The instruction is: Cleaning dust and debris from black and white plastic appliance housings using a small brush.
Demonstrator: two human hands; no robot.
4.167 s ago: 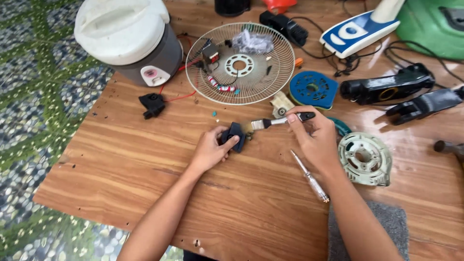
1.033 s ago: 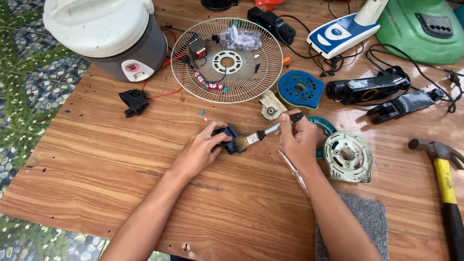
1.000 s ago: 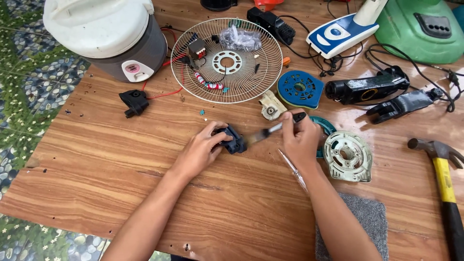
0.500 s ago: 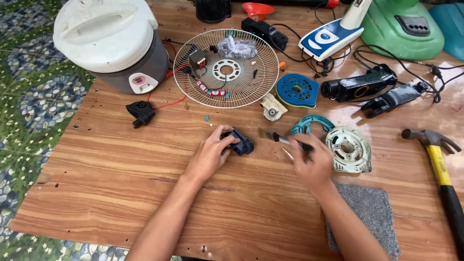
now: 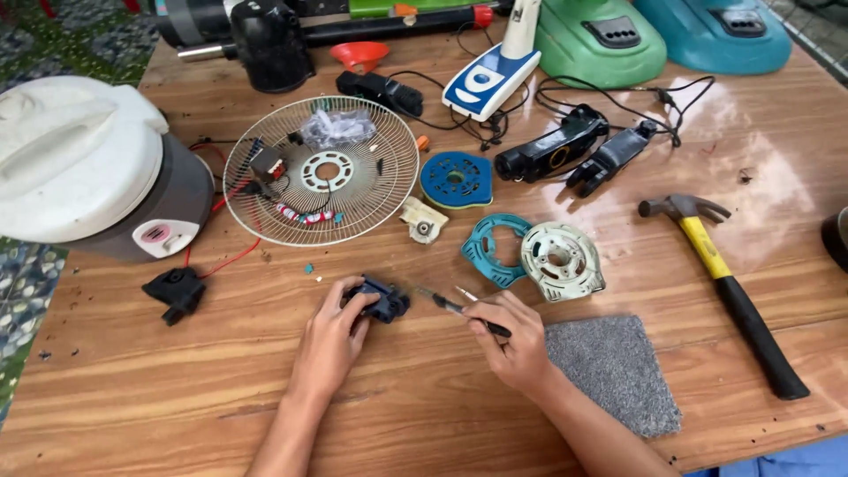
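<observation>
On the varnished, wood-grained desk (image 5: 424,406), the left hand (image 5: 334,334) curls over a small dark blue-black plastic part (image 5: 382,301), fingers closed on its near side so it stays pressed to the wood a little left of the desk's middle. The right hand (image 5: 517,340) pinches a slim brush with a dark handle (image 5: 459,309), its tip pointing left, just beside the part; whether it touches cannot be told.

Beside the right wrist lies a grey, coarse-piled rectangular mat (image 5: 614,371), near the front edge. Farther right, a hammer with a yellow and black grip (image 5: 720,283) lies slantwise towards the right front corner. Beyond the hands sit a cream round ribbed plastic housing (image 5: 563,261) and a teal ring-shaped plastic cover (image 5: 493,250), touching each other. A round white wire fan guard (image 5: 321,170) lies flat behind them, with small parts and red wires inside it. A blue perforated plastic disc (image 5: 455,179) rests just right of the guard.

At the left edge stands a white-lidded grey cooker (image 5: 88,172) bearing a pale label panel low on its front; a black plastic plug piece (image 5: 177,291) lies near its foot. The open wood lies mostly along the front edge, left of the forearms.
</observation>
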